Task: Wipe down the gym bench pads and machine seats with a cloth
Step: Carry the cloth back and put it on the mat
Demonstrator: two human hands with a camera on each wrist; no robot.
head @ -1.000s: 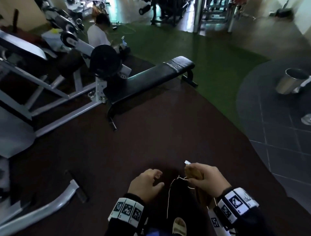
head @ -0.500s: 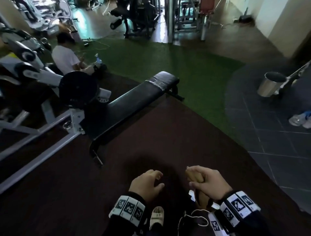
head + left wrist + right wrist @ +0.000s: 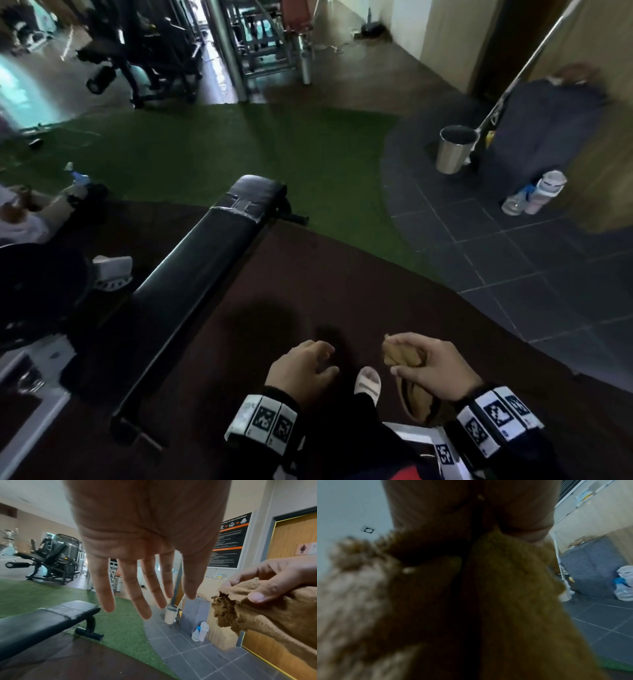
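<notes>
A long black flat bench pad (image 3: 205, 260) runs from lower left up to the green turf; its far end bears grey tape patches (image 3: 63, 609). My right hand (image 3: 424, 363) grips a bunched brown cloth (image 3: 402, 356), which fills the right wrist view (image 3: 505, 601) and shows at the right of the left wrist view (image 3: 257, 608). My left hand (image 3: 305, 366) hangs free beside it, fingers straight and spread (image 3: 135, 588), holding nothing. Both hands are right of the bench, above the dark red floor, apart from the pad.
A steel bin (image 3: 455, 149) stands on grey tiles at right, with a spray bottle (image 3: 517, 200) and a white bottle (image 3: 548, 188) beside a dark grey box (image 3: 548, 120). A seated person (image 3: 20, 216) and a weight machine (image 3: 41, 291) are left. A black machine (image 3: 51, 557) stands beyond the turf.
The view has swung right and closer to the bench, which now lies nearer on my left. The cloth stays gripped in my right hand; the left hand stays empty.
</notes>
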